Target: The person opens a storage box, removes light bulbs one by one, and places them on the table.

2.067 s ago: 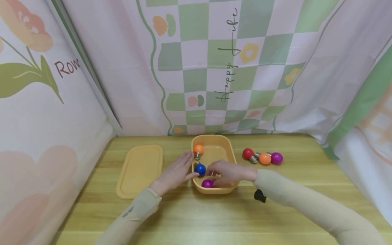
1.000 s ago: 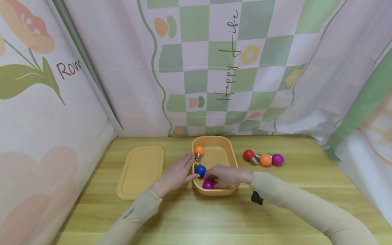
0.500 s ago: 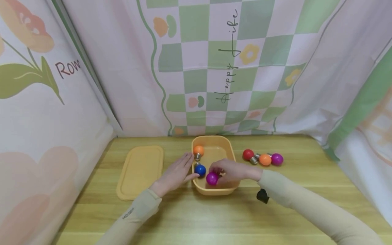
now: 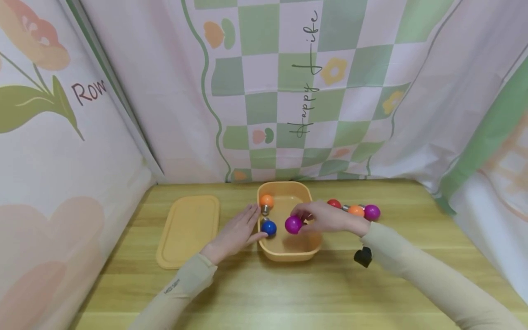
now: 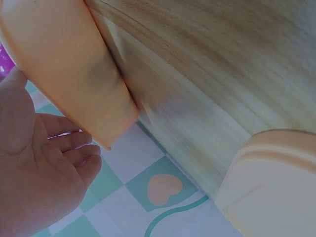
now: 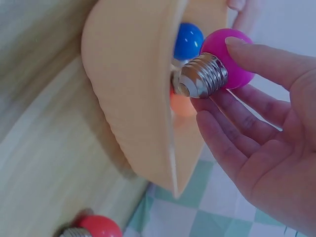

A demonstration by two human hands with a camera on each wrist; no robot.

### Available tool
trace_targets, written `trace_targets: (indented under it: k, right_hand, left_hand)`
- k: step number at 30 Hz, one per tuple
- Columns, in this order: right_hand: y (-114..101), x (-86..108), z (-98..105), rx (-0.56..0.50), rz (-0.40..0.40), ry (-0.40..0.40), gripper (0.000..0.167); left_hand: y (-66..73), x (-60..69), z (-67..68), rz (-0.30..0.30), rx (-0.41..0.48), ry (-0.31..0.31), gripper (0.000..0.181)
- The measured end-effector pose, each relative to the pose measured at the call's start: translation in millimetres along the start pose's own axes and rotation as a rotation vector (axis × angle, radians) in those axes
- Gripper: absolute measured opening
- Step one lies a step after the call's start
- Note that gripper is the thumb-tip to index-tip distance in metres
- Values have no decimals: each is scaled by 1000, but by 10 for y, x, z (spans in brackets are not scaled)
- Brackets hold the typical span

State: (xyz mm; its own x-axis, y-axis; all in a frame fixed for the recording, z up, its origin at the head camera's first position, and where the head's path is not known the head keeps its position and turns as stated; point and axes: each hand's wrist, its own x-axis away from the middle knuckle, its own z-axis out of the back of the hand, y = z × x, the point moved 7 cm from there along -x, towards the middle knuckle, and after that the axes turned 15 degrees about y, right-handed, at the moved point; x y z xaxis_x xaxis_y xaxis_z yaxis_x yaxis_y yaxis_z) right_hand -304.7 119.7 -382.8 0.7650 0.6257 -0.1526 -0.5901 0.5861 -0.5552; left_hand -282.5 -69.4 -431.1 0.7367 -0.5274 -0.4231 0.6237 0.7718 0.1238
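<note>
Head cam: high, fwd/down, widest; tabletop [image 4: 264, 293], checkered curtain [image 4: 264, 110]
L wrist cam: close, rolled; tub [image 5: 64, 54], lid [image 5: 276, 192]
R wrist cam: close, rolled; magenta bulb [image 6: 229, 66]
Shared, all 3: tub, checkered curtain

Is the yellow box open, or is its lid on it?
The box is open: its lid lies apart on the table, and the blue bulb shows inside.

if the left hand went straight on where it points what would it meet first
The left hand would likely meet the yellow box's side wall; they look touching or nearly so, though depth is unclear.
</note>
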Motion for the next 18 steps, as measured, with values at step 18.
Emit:
trace_targets:
  k: [18]
  right_hand:
    - [246, 138, 596, -18, -34, 215, 38]
  left_hand:
    - [4, -4, -5, -10, -12, -8, 75]
